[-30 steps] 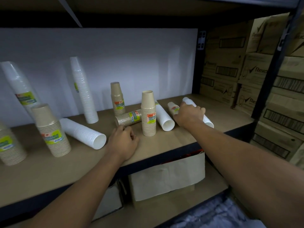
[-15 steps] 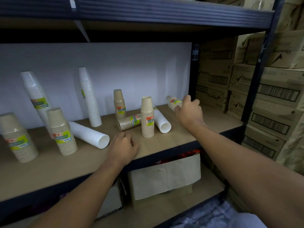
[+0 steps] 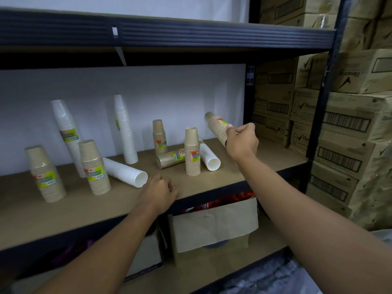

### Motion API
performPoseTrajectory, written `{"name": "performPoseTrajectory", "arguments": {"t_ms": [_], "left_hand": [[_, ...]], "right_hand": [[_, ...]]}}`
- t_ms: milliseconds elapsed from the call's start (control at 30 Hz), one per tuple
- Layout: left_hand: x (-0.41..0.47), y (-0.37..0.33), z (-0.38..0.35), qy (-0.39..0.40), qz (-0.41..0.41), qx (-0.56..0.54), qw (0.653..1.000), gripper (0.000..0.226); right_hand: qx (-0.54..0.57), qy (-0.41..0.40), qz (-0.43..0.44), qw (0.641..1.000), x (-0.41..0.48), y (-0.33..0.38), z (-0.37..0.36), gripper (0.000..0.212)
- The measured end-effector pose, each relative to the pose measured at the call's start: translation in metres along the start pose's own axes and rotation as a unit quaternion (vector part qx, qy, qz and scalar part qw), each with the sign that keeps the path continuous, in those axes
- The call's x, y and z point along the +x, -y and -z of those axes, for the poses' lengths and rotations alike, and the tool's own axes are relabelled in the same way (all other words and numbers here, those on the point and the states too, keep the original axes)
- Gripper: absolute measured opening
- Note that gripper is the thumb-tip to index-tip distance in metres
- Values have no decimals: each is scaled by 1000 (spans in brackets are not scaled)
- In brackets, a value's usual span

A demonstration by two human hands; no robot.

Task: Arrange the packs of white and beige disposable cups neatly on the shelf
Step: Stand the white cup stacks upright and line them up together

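Observation:
My right hand [image 3: 241, 141] grips a beige cup pack [image 3: 216, 127], held tilted in the air above the right part of the wooden shelf [image 3: 233, 172]. My left hand [image 3: 158, 190] rests near the shelf's front edge with curled fingers, holding nothing. Beige packs stand upright at the left [image 3: 45, 174], beside it [image 3: 95, 167], at the back middle [image 3: 159, 136] and in front of that one [image 3: 192, 151]. One beige pack [image 3: 170, 159] lies on its side. White packs lean against the wall [image 3: 65, 132] [image 3: 125, 128]. Two white packs lie flat [image 3: 125, 172] [image 3: 209, 158].
A dark shelf beam [image 3: 169, 35] runs overhead. Stacked cardboard cartons [image 3: 347, 124] fill the space to the right, behind a dark upright post [image 3: 324, 102]. Below the shelf sits an open cardboard box [image 3: 214, 223].
My right hand has let go of the white pack at the right, taken hold of the beige pack and lifted it off the shelf. The view has tilted upward. My left hand has stayed put.

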State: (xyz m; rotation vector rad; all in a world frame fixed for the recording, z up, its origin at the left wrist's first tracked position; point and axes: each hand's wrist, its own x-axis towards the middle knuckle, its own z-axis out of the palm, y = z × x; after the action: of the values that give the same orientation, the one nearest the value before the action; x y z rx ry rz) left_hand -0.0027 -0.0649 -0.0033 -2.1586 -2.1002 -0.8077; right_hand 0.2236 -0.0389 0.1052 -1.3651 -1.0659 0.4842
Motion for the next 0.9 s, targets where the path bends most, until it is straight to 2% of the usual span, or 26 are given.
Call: {"name": "performPoseTrajectory", "arguments": {"t_ms": [100, 200, 367, 467, 567, 733, 900], "left_hand": [[-3, 1, 3, 2, -6, 11, 1000, 25], [-5, 0, 6, 8, -4, 21, 1000, 24], [-8, 0, 7, 13, -6, 12, 1000, 25], [-8, 2, 6, 10, -4, 2, 1000, 26], [-6, 5, 4, 7, 1, -10, 1000, 25], [6, 8, -2, 4, 13, -20, 1000, 25], [22, 9, -9, 3, 23, -37, 999, 23]], "right_hand": [[119, -8, -82, 989, -1, 7, 1, 28], [198, 58, -154, 966, -5, 14, -4, 33], [241, 156, -167, 943, -23, 20, -14, 62], [161, 153, -110, 969, -31, 7, -23, 78], [40, 147, -40, 988, -41, -10, -31, 74], [-87, 186, 37, 978, -55, -43, -38, 67], [-129, 225, 91, 962, -56, -69, -46, 67]]}}
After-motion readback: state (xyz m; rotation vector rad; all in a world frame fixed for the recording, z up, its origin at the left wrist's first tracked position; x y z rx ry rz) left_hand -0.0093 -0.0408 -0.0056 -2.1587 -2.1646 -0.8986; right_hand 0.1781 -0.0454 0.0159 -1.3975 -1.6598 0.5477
